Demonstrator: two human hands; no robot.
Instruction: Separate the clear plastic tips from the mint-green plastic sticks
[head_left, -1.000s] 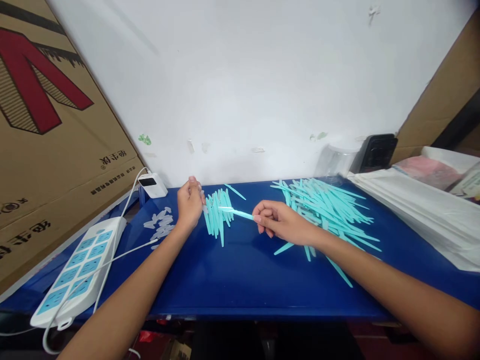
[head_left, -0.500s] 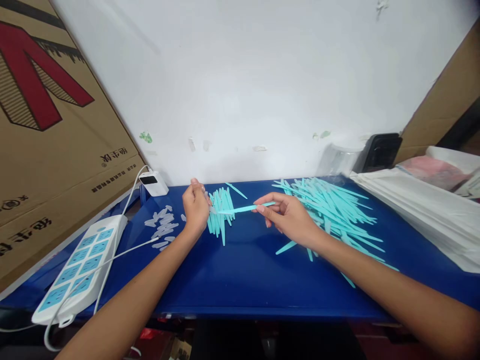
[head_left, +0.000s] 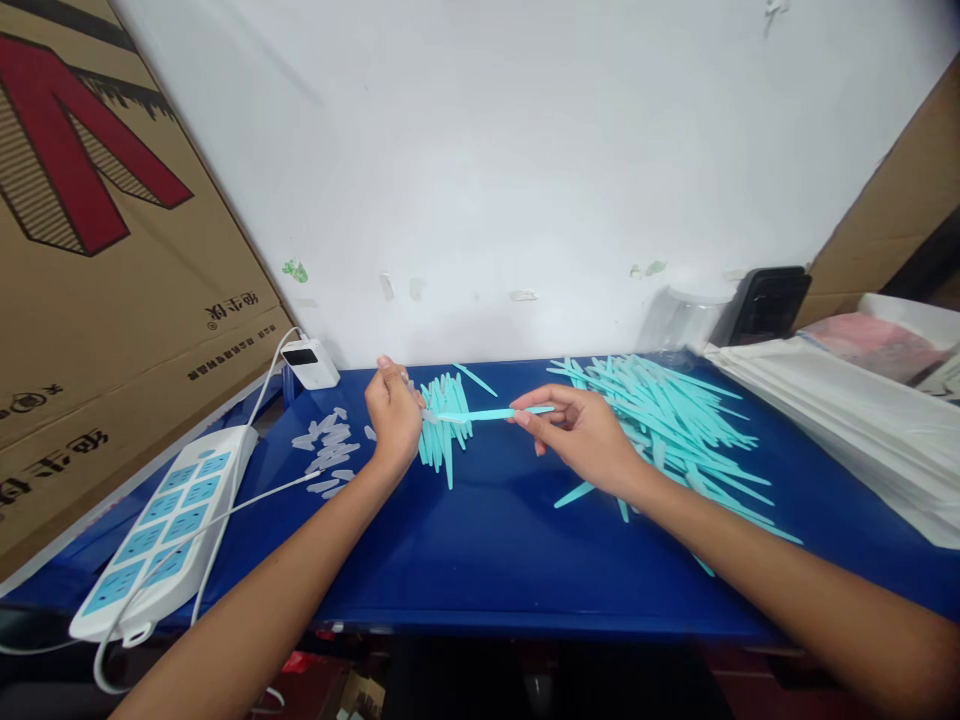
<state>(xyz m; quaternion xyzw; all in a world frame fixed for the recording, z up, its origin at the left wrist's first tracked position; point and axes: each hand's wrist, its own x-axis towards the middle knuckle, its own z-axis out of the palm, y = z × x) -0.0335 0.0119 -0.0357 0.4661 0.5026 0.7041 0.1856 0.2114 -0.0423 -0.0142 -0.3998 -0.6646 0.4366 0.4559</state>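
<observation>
My right hand (head_left: 570,425) pinches a slim turquoise eyebrow razor (head_left: 491,414) near its handle end and keeps it level. The other end points left, meeting a translucent blade cap (head_left: 430,415) at the fingers of my left hand (head_left: 394,412). That hand is closed, thumb up, with translucent caps partly showing between its fingers. Below the held razor lies a small row of turquoise razors (head_left: 448,450) beside my left hand. A large loose heap of razors (head_left: 675,410) spreads behind and under my right forearm. Loose translucent caps (head_left: 330,450) are scattered left of my left wrist.
A white power strip (head_left: 165,540) with cables lies at the left, near a small white device (head_left: 311,363). Cardboard (head_left: 150,300) stands on the left. White packaging sheets (head_left: 840,410), a clear container (head_left: 690,320) and a black object (head_left: 769,305) sit right on the blue table (head_left: 480,560).
The razor and the cap at my left fingers have shifted very slightly; both hands keep their hold. The whole view has moved a little.
</observation>
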